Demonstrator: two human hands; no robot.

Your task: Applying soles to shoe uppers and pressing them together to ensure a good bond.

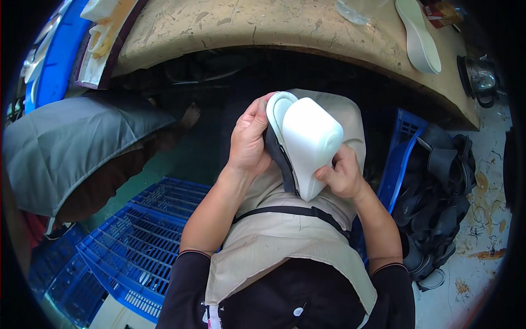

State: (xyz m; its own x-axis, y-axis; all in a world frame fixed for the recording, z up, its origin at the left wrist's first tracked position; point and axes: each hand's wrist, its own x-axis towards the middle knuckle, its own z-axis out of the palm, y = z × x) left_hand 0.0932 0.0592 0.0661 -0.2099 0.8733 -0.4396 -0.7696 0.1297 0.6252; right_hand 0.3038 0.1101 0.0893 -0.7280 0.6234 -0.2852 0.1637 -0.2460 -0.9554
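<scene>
Above my apron-covered lap, my left hand is closed round a dark shoe upper with a pale, thick rim. Its thumb presses near the rounded top end of that rim. A smooth white shoe last lies against the upper's open side, partly covering it, its broad end up and its narrow end toward me. My right hand grips the last from the right, thumb on its face near the lower end. The fingers behind both pieces are partly hidden.
A worn tan table spans the far side, bearing a pale shoe sole. Dark shoe uppers are heaped at right beside a blue crate. Blue slatted crates stand at left, near a bent-over person in a grey covering.
</scene>
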